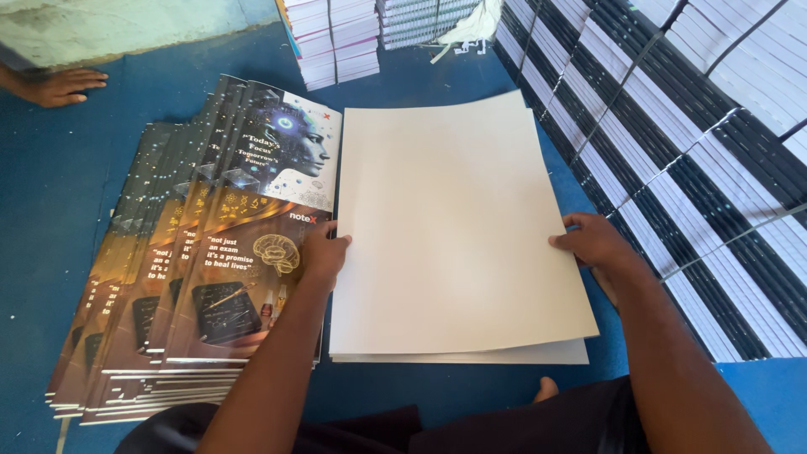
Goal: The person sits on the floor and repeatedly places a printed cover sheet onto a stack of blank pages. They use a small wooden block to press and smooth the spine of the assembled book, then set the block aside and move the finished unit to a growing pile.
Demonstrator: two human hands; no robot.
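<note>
One stack of blank white sheets lies on the blue floor, long axis running near to far, tilted slightly right. The left hand pinches its left edge, the right hand grips its right edge. The printed covers fanned at left look already laid out; the white stack seems not yet matched to them.

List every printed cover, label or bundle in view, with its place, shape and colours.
Fanned stack of glossy printed cover sheets: left of the blank pile, rectangular, dark blue and brown.
Pile of blank white sheets: centre, between left hand and right hand.
Strapped black-and-white bundles: right.
Tied white stacks: top.
</note>
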